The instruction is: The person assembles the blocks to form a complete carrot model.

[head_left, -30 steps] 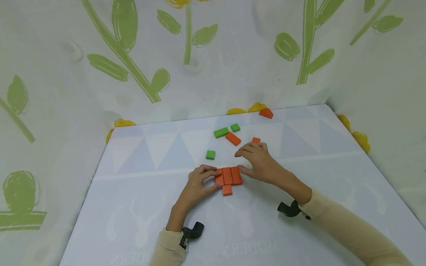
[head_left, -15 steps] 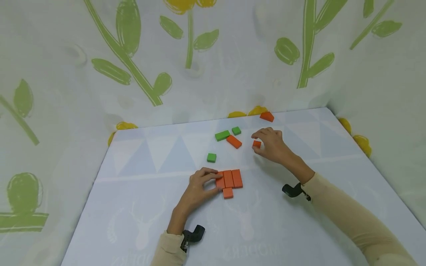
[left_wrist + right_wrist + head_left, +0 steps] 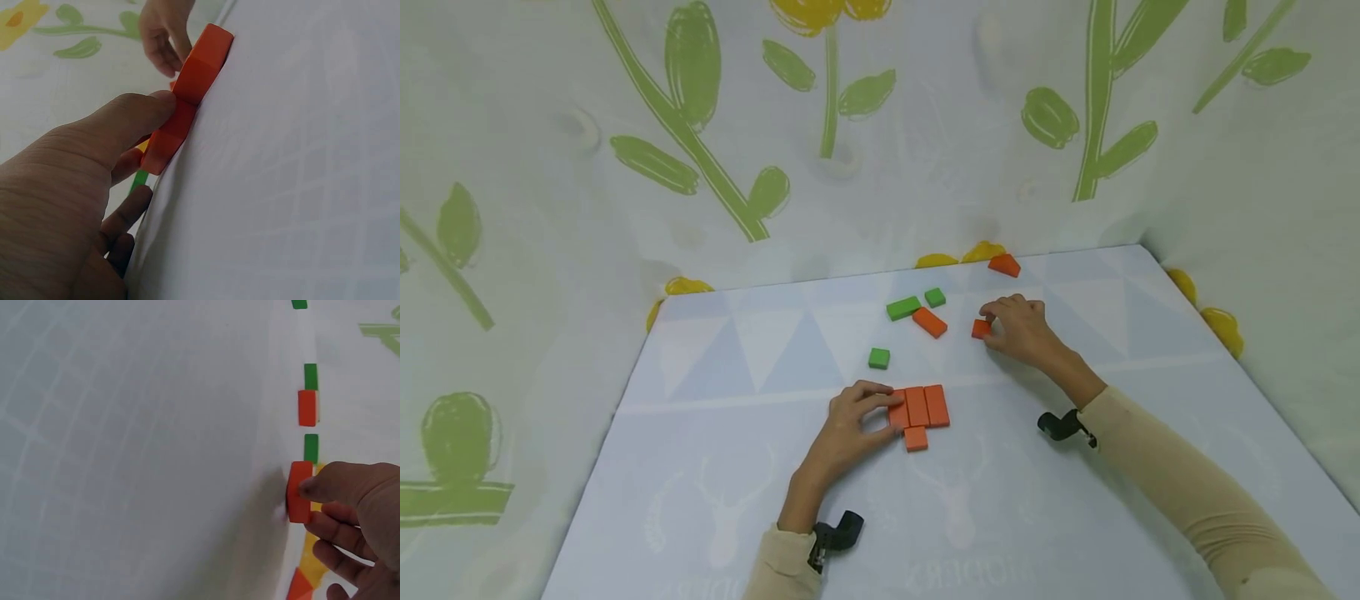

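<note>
One orange block per hand, pretty snug grips
Head cam: left hand (image 3: 846, 425) holds the leftmost orange block (image 3: 898, 410) of a side-by-side row, thumb at its near end and index finger at its far end; a square orange block (image 3: 916, 439) sits just below the row. Right hand (image 3: 1020, 329) has a narrow pinch on the small orange block (image 3: 981, 329), which pokes out left of the fingers. Left wrist: thumb touches the orange blocks' side, fingers beyond. Right wrist: thumb lies across the small orange block's middle, both ends showing.
</note>
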### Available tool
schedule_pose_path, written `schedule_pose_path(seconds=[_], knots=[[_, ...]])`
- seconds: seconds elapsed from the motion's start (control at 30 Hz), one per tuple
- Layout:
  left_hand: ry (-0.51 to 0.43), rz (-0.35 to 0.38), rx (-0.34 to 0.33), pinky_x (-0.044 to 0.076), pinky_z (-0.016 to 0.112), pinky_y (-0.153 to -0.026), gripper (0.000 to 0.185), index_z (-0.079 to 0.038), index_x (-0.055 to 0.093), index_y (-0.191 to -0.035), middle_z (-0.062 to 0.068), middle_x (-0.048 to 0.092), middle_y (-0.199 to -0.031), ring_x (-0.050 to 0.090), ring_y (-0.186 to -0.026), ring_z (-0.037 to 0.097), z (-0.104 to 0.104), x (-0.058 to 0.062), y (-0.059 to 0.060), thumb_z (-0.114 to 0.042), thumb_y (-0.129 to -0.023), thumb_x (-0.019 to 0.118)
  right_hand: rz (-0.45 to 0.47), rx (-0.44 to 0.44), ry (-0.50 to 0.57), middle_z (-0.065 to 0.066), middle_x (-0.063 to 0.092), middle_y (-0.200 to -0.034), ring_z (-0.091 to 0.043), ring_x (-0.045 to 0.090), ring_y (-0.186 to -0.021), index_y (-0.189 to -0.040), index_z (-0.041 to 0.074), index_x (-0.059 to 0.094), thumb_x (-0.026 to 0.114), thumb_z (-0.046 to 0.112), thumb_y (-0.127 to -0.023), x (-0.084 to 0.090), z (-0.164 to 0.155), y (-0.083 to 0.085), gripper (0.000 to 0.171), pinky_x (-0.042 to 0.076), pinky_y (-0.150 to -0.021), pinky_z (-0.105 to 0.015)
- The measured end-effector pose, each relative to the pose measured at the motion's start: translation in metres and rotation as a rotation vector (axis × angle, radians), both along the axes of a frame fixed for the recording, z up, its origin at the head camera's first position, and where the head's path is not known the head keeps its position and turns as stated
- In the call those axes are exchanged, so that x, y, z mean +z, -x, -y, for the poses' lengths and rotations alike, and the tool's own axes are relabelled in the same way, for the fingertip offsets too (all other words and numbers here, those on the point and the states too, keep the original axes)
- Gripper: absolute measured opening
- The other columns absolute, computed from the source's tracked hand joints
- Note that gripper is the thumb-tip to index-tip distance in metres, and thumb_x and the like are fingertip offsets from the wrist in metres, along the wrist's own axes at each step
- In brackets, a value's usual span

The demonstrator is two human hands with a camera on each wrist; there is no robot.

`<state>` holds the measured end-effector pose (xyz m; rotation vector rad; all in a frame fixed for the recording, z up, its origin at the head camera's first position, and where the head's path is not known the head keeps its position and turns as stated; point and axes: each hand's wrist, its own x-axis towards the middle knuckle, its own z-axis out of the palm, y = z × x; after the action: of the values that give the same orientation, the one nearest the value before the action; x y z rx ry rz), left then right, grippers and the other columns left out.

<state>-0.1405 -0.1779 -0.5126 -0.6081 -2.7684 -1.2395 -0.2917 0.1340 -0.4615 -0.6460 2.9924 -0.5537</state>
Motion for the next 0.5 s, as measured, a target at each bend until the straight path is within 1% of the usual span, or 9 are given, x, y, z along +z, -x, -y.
schedule_pose_path(seconds=[0.13, 0.23, 0.5], knots=[[0.0, -0.024, -0.012, 0.032, 0.05, -0.103, 0.039, -0.021, 0.07, -0.126, -0.007, 0.054, -0.132, 0.047, -0.124, 0.019, 0.001, 0.0, 0.001, -0.031, -0.089, 0.077, -0.014, 0.015, 0.045, -0.009, 0.067, -0.112, -0.033, 0.048, -0.117, -0.124, 0.005, 0.065, 0.078, 0.017, -0.086, 0.004, 0.003, -0.006, 0.042, 0.027, -0.096, -0.057], [-0.001, -0.032, -0.01, 0.031, 0.05, -0.103, 0.039, -0.021, 0.071, -0.125, -0.006, 0.055, -0.132, 0.048, -0.123, 0.02, 0.001, 0.001, 0.001, -0.031, -0.088, 0.078, -0.03, 0.041, 0.055, -0.007, 0.067, -0.111, -0.031, 0.048, -0.117, -0.124, 0.006, 0.066, 0.079, 0.018, -0.085, 0.009, 0.007, -0.014, 0.042, 0.027, -0.097, -0.057], [-0.001, -0.024, -0.003, 0.031, 0.05, -0.102, 0.039, -0.021, 0.071, -0.125, -0.007, 0.055, -0.131, 0.048, -0.122, 0.02, 0.0, 0.001, 0.001, -0.031, -0.088, 0.078, -0.111, 0.144, 0.064, -0.006, 0.067, -0.111, -0.03, 0.05, -0.116, -0.12, 0.007, 0.067, 0.079, 0.017, -0.084, 0.021, 0.019, -0.047, 0.04, 0.029, -0.096, -0.058]])
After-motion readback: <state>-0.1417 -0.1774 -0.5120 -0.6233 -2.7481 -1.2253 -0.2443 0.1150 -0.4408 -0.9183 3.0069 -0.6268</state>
